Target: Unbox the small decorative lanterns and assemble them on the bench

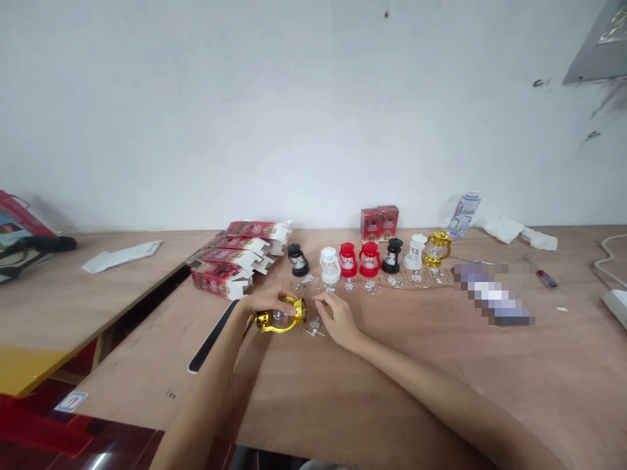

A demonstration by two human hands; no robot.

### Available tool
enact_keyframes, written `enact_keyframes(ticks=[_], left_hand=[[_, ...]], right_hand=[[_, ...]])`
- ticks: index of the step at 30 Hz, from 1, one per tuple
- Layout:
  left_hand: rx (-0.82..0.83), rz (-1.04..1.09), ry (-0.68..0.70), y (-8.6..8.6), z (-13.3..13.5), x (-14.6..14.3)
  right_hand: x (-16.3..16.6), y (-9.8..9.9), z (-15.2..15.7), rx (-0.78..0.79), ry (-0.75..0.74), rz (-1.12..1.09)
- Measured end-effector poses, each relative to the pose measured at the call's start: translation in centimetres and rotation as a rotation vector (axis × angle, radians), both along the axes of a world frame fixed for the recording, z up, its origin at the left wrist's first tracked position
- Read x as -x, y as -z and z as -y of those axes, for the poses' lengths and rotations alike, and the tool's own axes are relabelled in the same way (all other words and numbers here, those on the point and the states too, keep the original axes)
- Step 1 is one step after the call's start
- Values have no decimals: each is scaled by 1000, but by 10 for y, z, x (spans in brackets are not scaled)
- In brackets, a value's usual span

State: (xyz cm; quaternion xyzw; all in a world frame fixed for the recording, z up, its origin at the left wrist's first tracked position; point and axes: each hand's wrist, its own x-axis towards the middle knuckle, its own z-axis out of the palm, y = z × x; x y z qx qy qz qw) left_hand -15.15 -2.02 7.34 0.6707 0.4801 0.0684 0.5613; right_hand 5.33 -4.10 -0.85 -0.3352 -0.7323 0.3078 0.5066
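My left hand (pixel 268 301) is closed round a small gold lantern (pixel 281 319), which is tipped on its side with its base facing right. Just right of that base is my right hand (pixel 337 320), its thumb and fingers drawn together; whatever they may pinch is too small to make out. Between the hands, small loose parts (pixel 315 326) lie on the wooden table (pixel 372 398). Behind them stands a row of upright lanterns: black (pixel 298 261), white (pixel 330 266), red (pixel 348 260) and another gold one (pixel 435 249). More small parts (pixel 371 287) are set out in front of the row.
Several open red boxes (pixel 220 277) lie at the left; closed red boxes (pixel 379 223) stand at the back. A bottle (pixel 464 214), crumpled tissue (pixel 504 230), a screwdriver (pixel 546 279) and a blurred-out object (pixel 492 297) are on the right. A black strip (pixel 210 339) lies beside my left forearm.
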Motion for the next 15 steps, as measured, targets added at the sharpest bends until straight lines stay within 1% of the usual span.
enact_keyframes(ticks=[2,3,5,7,9,11,13,15], left_hand=[[-80,-80,49,-17,-6,-10],[-132,-108,86,-25,-9,-15],[-236,-182,184,-38,-17,-27],[-319,-326,275,-46,-25,-37],[-379,-480,318,-48,-32,-42],[-441,-584,298,-46,-36,-43],[-518,-637,236,-38,-37,-42],[-611,-667,185,-28,-35,-42]], right_hand=[[8,1,-1,244,3,-250],[12,3,-3,340,-3,-343],[19,6,-9,438,-15,-441],[20,8,-17,451,-12,-447],[15,8,-24,468,-1,-439],[5,8,-27,476,18,-416],[-7,7,-23,471,35,-392],[-18,7,-13,408,30,-269]])
